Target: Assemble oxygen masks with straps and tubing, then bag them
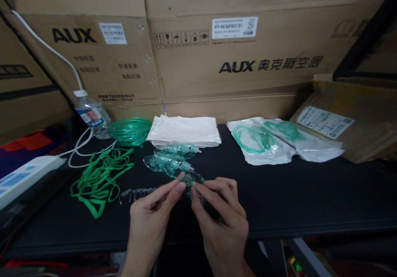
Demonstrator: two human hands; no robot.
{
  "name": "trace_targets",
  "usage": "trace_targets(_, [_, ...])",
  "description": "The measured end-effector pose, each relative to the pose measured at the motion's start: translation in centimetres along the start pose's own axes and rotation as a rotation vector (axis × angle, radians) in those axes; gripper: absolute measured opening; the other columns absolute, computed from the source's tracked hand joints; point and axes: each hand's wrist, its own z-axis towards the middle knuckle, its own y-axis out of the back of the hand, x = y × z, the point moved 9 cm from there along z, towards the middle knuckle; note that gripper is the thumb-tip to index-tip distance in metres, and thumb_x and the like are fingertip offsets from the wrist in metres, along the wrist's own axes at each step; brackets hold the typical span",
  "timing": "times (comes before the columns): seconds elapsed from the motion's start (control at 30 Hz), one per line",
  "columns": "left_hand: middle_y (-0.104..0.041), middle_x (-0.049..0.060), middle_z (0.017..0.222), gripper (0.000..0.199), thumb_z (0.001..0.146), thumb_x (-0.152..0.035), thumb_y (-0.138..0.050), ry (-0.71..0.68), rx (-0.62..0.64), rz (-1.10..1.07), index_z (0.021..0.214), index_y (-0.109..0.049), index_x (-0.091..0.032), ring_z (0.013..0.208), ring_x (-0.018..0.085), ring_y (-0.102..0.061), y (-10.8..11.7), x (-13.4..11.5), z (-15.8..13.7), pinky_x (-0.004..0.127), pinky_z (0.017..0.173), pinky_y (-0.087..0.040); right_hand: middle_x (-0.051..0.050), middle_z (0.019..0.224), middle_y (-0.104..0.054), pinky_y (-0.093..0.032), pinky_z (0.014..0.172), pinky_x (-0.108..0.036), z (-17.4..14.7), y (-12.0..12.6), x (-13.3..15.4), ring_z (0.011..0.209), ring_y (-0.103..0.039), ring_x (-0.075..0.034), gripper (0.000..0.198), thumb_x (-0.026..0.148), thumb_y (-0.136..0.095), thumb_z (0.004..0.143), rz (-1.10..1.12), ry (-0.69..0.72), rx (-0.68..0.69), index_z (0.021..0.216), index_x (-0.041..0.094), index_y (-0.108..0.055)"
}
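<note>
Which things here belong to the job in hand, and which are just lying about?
Likely the job's:
- green mask between left hand and right hand
- other masks
- green straps
- clear pieces
- coiled tubing
- white packets
- bagged tubing

Probably unrelated:
- bottle
- power strip
- cardboard boxes

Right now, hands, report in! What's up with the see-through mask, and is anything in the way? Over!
Left hand and right hand pinching the mask. Mask held up front, partly hidden by fingers. Other masks close beyond, maybe crowding.

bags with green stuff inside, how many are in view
2: left bag, right of the white stack; right bag, beside the left one, by the tilted box. More could be hidden.
</note>
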Motion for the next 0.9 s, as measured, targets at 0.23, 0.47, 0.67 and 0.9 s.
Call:
trace_targets(0.23, [-0.083,0.005,0.093,0.026,0.066,-0.037,-0.090,0.011,-0.020,-0.059,0.088,-0.085,-0.023,0.088,0.029,-0.081,0.2,0.6,0.1,0.034,0.086,-0.066,0.001,0.081,-0.071,-0.050,0.071,-0.032,0.4,-0.3,-1.0,0.083,-0.059,-0.019,0.032,0.005,-0.075,0.084,0.116,-0.110,0.114,0.097,0.033,-0.083])
trace_targets(0.47, [-0.083,0.006,0.097,0.032,0.067,-0.043,-0.091,0.069,0.003,-0.043,0.091,-0.085,-0.023,0.090,0.026,-0.080,0.8,1.9,0.3,0.032,0.087,-0.065,-0.001,0.088,-0.070,-0.050,0.078,-0.031,0.5,-1.4,-2.8,0.091,-0.059,-0.019,0.025,0.011,-0.075,0.089,0.233,-0.289,0.265,0.097,0.033,-0.084])
trace_targets(0.67, [-0.083,0.008,0.093,0.030,0.071,-0.046,-0.089,0.101,0.070,-0.042,0.085,-0.086,-0.019,0.090,0.025,-0.078,0.5,2.2,0.3,0.028,0.085,-0.063,-0.001,0.090,-0.069,-0.049,0.081,-0.033,0.5,-1.9,-3.4,0.093,-0.060,-0.021,0.019,0.017,-0.075,0.090,0.343,-0.390,0.364,0.093,0.032,-0.084])
trace_targets(0.9, [-0.076,0.006,0.126,0.030,0.081,-0.034,-0.082,-0.085,0.211,-0.047,0.110,-0.081,-0.029,0.113,0.025,-0.072,-0.9,-0.6,-0.3,0.027,0.091,-0.059,-0.002,0.090,-0.066,-0.047,0.078,-0.030,0.2,-2.3,-3.9,0.089,-0.059,-0.020,0.015,0.037,-0.073,0.092,0.572,-0.643,0.510,0.088,0.024,-0.082])
